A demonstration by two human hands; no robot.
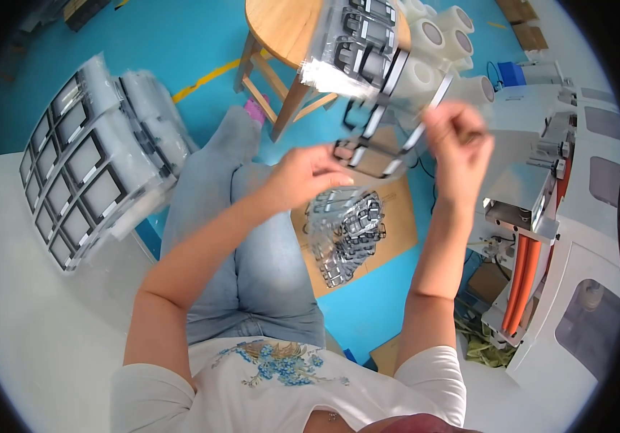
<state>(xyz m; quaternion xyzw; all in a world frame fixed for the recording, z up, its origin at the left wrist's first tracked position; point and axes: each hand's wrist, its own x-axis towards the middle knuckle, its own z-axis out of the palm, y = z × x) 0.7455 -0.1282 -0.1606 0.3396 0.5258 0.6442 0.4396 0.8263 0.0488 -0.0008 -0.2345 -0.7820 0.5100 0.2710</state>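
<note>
In front of me hangs a clear film strip with black and white frame outlines (pixel 373 121), smeared by motion. My left hand (pixel 304 177) is closed on its lower left corner, thumb and fingers pinching the black edge. My right hand (pixel 460 141) is raised at the strip's right side with curled, pinched fingers; blur hides what lies between them. Beyond the strip, clear sheets with dark frame-shaped parts (pixel 368 32) lie on the round wooden stool (pixel 274 25). Below my hands, a loose pile of similar dark frame pieces (pixel 350 242) rests on flat cardboard (pixel 396 209).
To my left, stacked film sheets with black-bordered rectangles (pixel 83 169) lie on a white table (pixel 7 238). Several film rolls (pixel 433 36) stand behind the stool. A white machine (pixel 577 270) with orange tubes (pixel 519 281) runs along my right. My legs (pixel 267 252) extend forward beneath my arms.
</note>
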